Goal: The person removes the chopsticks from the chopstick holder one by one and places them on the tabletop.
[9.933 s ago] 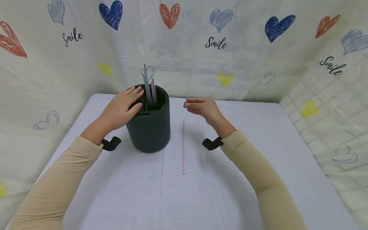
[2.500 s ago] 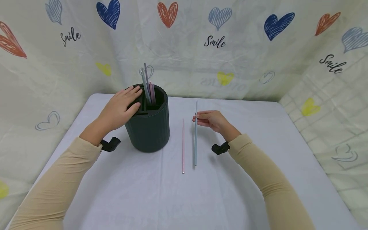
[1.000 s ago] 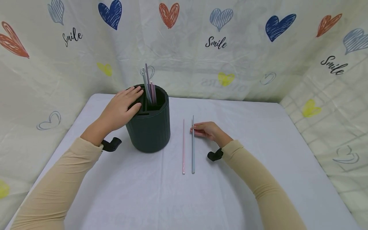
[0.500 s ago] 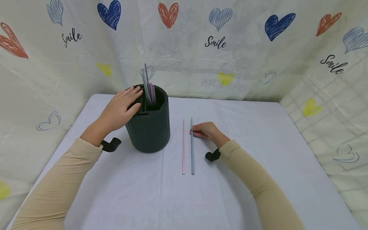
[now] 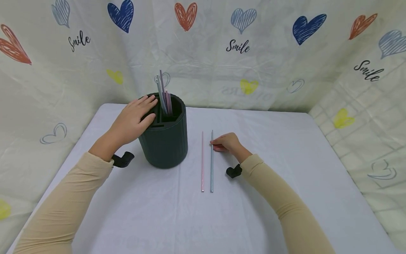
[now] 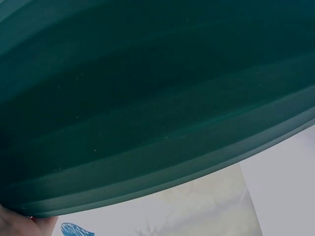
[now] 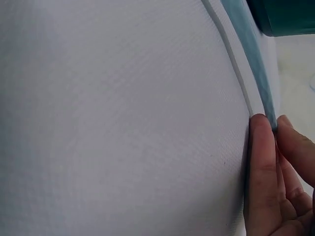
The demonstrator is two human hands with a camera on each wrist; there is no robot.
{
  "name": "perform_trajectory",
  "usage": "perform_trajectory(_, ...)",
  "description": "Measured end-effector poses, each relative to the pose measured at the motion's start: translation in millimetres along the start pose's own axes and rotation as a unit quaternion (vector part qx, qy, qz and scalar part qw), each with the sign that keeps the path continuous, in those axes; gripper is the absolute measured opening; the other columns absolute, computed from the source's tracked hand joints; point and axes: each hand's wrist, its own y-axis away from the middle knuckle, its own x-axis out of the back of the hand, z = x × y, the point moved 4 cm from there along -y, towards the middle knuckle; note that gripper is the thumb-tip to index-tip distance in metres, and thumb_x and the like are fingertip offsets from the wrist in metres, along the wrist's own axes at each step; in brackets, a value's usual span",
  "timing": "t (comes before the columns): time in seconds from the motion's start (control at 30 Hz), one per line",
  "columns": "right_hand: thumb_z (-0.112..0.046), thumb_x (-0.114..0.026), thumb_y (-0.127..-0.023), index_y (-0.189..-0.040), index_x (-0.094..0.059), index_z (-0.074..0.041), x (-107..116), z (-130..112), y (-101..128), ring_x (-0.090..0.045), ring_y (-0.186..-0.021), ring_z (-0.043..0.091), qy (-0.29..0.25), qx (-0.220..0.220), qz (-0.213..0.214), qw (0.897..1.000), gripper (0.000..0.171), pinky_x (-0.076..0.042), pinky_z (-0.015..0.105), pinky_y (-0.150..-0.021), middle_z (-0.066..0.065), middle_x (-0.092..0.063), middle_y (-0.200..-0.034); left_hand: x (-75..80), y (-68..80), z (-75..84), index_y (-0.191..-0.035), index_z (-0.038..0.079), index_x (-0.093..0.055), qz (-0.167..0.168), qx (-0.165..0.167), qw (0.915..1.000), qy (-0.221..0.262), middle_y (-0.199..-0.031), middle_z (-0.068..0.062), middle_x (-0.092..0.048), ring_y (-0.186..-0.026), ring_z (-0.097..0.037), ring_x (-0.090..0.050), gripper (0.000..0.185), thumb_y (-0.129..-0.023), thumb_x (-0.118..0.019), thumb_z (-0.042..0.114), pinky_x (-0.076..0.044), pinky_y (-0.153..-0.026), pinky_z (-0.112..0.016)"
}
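A dark green ribbed pen holder (image 5: 163,144) stands left of centre, divided inside, with several thin grey-blue and pinkish sticks (image 5: 165,100) upright in it. My left hand (image 5: 132,115) rests over its left rim, fingers spread across the top. On the cloth, to the right of the holder, a thin pink stick (image 5: 202,162) lies lengthwise. Beside it, roughly parallel and a small gap away, lies a thin blue stick (image 5: 211,169). My right hand (image 5: 227,142) pinches the blue stick near its far end; the right wrist view shows thumb and fingertip on it (image 7: 255,59).
White cloth covers the table (image 5: 269,141). Behind and around it hangs a pale curtain (image 5: 203,60) printed with hearts and "Smile". A black wrist mount (image 5: 123,159) sits under the left wrist, another (image 5: 234,171) under the right.
A blue stick absent from the table earliest appears in my right hand, is lowered onto the cloth and shifts left toward the pink one. My left hand stays on the holder.
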Motion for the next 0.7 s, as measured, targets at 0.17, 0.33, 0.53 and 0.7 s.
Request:
perform_trajectory(0.17,-0.007,-0.079,-0.084,-0.088,-0.071,0.0,1,-1,-1,-0.066,-0.052,0.008,0.036,0.02,-0.011,0.999,0.011,-0.058,0.019,-0.054,0.002,-0.069,-0.06,-0.1,0.3,-0.4,-0.156,0.007,-0.031,-0.003,0.002,1.0,0.003,-0.165,-0.013,-0.025,-0.155,-0.033,-0.015,0.056,-0.106,-0.036,0.03,-0.01,-0.127,-0.052)
perform_trajectory(0.33,-0.007,-0.079,-0.084,-0.088,-0.072,0.001,1,-1,-4,-0.066,-0.051,0.007,0.059,0.035,-0.017,0.998,0.012,-0.058,0.019,-0.054,0.001,-0.068,-0.06,-0.1,1.0,-1.4,-0.156,0.006,-0.031,-0.001,0.002,1.0,0.004,-0.165,-0.013,-0.025,-0.155,-0.033,-0.015,0.055,-0.106,-0.036,0.03,-0.01,-0.127,-0.052)
perform_trajectory(0.53,-0.007,-0.076,-0.087,-0.107,-0.072,0.005,5,-6,0,-0.068,-0.059,0.007,0.029,0.032,-0.019,0.999,0.024,-0.059,0.019,-0.059,0.0,-0.071,-0.066,-0.8,1.5,-1.6,-0.156,0.006,-0.032,0.0,0.003,1.0,0.001,-0.165,-0.013,-0.026,-0.155,-0.033,-0.016,0.055,-0.106,-0.037,0.03,-0.01,-0.127,-0.052)
perform_trajectory(0.7,-0.006,-0.073,-0.089,-0.12,-0.067,0.008,8,-23,12,-0.072,-0.068,0.008,-0.003,0.064,-0.025,0.998,0.035,-0.062,0.022,-0.069,0.0,-0.074,-0.075,-0.3,0.9,-1.4,-0.156,0.006,-0.031,-0.002,0.003,1.0,0.002,-0.165,-0.013,-0.025,-0.155,-0.033,-0.015,0.056,-0.106,-0.037,0.031,-0.01,-0.127,-0.053)
